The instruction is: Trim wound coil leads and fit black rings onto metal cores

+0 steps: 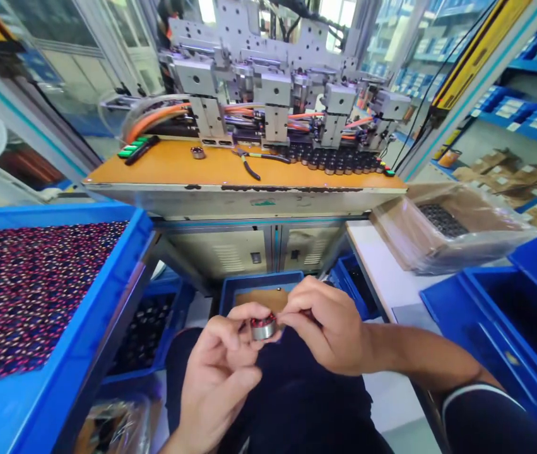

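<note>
Between the fingers of my left hand (pixel 223 359) is a small round metal ring part (pixel 264 328) with red and dark bits inside its top, perhaps a motor stator. My right hand (pixel 327 318) is closed in a pinch at the right side of this part. What its fingertips hold, if anything, is too small to make out. Both hands are above my lap, in front of a blue tray (pixel 263 277) with a brown bottom.
A blue bin (pixel 142 227) of red and copper parts stands left. On the orange bench (pixel 164 170) lie pliers (pixel 249 165), a loose ring part (pixel 197 152) and rows of dark cylinders (pixel 339 161), below a metal machine (pixel 275 88). A plastic-lined carton (pixel 401 236) sits right.
</note>
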Tool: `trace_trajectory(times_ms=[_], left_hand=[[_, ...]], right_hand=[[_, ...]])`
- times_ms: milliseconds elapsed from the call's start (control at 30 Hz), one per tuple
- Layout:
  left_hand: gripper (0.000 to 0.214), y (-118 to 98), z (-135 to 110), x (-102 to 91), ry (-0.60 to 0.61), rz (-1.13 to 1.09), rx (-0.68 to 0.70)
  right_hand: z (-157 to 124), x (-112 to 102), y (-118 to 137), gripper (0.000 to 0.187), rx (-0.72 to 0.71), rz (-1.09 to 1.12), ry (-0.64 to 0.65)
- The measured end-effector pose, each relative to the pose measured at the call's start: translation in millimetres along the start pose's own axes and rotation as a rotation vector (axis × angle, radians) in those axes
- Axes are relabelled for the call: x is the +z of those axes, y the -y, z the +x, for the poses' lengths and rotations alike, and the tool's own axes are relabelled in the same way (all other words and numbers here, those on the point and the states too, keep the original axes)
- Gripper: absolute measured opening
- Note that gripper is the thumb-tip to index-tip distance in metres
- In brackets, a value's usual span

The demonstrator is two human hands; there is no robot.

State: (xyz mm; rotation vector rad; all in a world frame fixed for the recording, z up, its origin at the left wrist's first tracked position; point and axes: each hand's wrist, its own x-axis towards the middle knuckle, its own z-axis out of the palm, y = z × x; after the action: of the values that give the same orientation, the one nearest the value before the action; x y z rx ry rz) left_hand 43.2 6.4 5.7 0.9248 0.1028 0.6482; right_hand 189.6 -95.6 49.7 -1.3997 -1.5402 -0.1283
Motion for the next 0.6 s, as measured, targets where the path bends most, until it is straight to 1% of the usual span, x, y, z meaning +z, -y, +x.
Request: trace_trajectory(times_ms=[67,133,233,300,367,433,500,600], left_hand=[[0.029,0.8,2.5,-0.6,-0.012,-0.057,-0.013],[0.036,2.7,6.1,-0.5,0.004,-0.077,-0.086],[0.041,5.7,10.8,1.2,0.112,-0.041,-0.284],[0.039,6.7,11.4,2.6,0.185,-0.021,-0.372],[0.027,7.1,9.7,3.5,0.188,0.002,-0.35],[0.015,7.4,7.0,4.3,0.124,0.046,-0.277],[0.016,7.8,4.5,5.3,0.043,0.098,-0.186],[0.017,8.6,2.7,7.0,-0.026,0.162,-0.048]], right_hand=[[0.7,-0.7,0.2,0.01,0.012,0.096,0.01],[1.4,-2.3,-0.8,0.009,-0.007,0.165,0.036],[2.4,-5.5,-3.9,0.009,-0.035,0.208,0.079],[2.4,-7.8,-5.6,0.01,-0.036,0.207,0.097],[1.6,-9.5,-6.1,0.01,-0.037,0.185,0.091],[0.5,-10.3,-5.6,0.01,-0.026,0.156,0.067],[-0.5,-9.8,-5.0,0.01,-0.003,0.136,0.033],[-1.5,-7.3,-4.9,0.011,0.028,0.126,-0.01]])
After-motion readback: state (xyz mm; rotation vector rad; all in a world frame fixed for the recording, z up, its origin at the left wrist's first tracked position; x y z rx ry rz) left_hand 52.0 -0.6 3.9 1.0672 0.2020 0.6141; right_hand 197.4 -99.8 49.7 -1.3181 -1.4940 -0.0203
